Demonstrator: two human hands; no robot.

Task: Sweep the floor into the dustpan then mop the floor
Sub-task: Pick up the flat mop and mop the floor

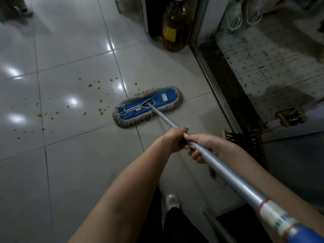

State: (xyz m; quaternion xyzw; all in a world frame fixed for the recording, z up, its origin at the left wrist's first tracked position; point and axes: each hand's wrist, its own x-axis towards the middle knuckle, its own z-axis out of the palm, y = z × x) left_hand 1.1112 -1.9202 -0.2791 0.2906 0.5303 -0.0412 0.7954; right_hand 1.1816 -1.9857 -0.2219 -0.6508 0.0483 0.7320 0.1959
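blue flat fringed mop head (pixel 148 106): likely soft, light | grey metal pole (pixel 226 171): stiff, grasped mid-shaft by left hand (pixel 172 140), right hand (pixel 204 148) | orange spatter (pixel 90 85) at head's 9 o'clock

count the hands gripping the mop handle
2. The left hand grips the mop handle nearer the mop head; the right hand grips it just behind, right beside the left. No other hand is in view.
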